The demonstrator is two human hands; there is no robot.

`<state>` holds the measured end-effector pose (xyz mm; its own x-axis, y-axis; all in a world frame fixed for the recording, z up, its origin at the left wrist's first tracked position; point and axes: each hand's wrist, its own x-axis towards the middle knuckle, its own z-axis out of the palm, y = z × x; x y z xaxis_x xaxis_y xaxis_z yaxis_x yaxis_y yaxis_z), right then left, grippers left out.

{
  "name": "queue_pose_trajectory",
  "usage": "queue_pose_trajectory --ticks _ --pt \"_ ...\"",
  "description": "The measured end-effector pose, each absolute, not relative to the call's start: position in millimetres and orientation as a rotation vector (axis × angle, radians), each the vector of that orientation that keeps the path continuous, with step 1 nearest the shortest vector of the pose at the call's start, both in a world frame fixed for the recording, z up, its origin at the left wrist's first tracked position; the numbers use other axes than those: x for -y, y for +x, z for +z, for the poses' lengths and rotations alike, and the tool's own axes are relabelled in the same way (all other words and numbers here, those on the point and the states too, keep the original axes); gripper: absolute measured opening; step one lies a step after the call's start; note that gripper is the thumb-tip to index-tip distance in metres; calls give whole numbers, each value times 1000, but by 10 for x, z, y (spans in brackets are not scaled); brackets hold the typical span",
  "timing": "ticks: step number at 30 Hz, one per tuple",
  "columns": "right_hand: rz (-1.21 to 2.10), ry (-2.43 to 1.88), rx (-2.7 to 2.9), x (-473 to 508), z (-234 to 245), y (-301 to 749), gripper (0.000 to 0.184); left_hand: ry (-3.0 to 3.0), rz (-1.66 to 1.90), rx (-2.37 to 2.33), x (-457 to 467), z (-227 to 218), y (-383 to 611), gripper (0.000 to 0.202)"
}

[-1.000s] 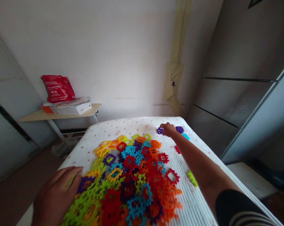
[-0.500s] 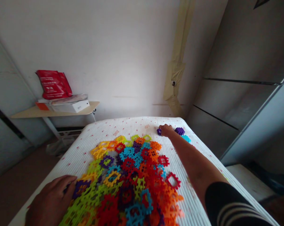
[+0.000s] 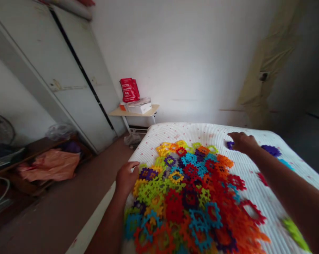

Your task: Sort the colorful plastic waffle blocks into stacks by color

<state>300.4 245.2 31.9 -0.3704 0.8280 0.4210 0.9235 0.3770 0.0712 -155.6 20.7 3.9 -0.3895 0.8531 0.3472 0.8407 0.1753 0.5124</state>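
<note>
A broad heap of interlocking plastic pieces [image 3: 175, 204] in red, orange, yellow, green, blue and purple covers the bed. My left hand [image 3: 126, 178] is at the heap's left edge, beside a purple window-shaped piece [image 3: 148, 174]; its thumb and forefinger are apart and nothing shows between them. Farther off, my right hand [image 3: 245, 142] reaches over the sheet with fingers stretched out and lifted. A small purple piece [image 3: 230, 145] lies just under those fingertips. More purple pieces [image 3: 270, 150] sit right of that wrist, with a blue piece [image 3: 286, 164] nearer.
The bed has a white ribbed sheet [image 3: 191, 130] with small red dots. Past its far left corner, a small table [image 3: 151, 110] bears a red bag [image 3: 129, 90] and a white box [image 3: 140, 107]. A pale cupboard [image 3: 77, 81] stands left. Green pieces [image 3: 295, 233] lie under my right forearm.
The view has swung left. My right hand's fingers have opened and risen from the small purple piece. My left hand stays by the heap's left edge.
</note>
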Motion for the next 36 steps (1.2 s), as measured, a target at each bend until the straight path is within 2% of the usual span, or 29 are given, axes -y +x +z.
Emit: queue_pose_trajectory --ticks 4,7,13,21,31,36 --pt "-475 -1538 2471 -2085 310 2886 45 1777 806 -2276 -179 51 -1501 39" --pt "-472 -1355 2524 -1691 223 2775 43 1821 614 -2301 -163 98 -1373 42" --pt "-396 -1116 2591 -1045 134 2645 40 1871 429 -2394 -182 124 -1205 32" --pt "-394 -1077 2598 -719 96 2698 39 1869 772 -2218 -228 -17 -1222 20" --pt "-308 -1063 2533 -534 -196 2848 29 1856 1074 -2004 -229 -19 -1256 8" --pt "-183 -1121 2570 -447 -118 2800 26 1697 1289 -1815 -156 154 -1199 17"
